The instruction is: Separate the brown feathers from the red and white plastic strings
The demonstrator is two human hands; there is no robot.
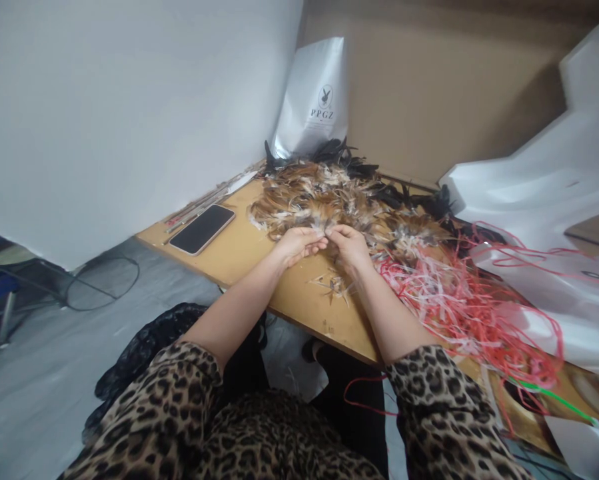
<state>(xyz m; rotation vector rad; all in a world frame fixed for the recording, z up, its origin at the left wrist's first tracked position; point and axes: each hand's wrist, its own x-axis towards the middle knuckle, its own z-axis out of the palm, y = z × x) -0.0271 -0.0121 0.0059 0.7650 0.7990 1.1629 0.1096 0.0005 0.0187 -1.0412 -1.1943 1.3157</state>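
My left hand (302,245) and my right hand (350,247) meet at the near edge of a pile of feathers (324,190). Both are closed, thumbs and forefingers pinched together with the tips nearly touching. A small tuft of pale and grey feathers shows at the fingertips; how much of it each hand grips is partly hidden. The pile is mostly brown and cream, with black feathers (336,152) along its far side. Below my right hand, small pale scraps (333,285) lie scattered on the wooden table (239,257).
A phone (202,229) lies on the table's left, near some thin sticks (214,197). At the back stands a silver bag (314,100). Tangled red and pink strips (459,307) cover the right side, beside white machine-like housings (519,193) and a green cord (554,395).
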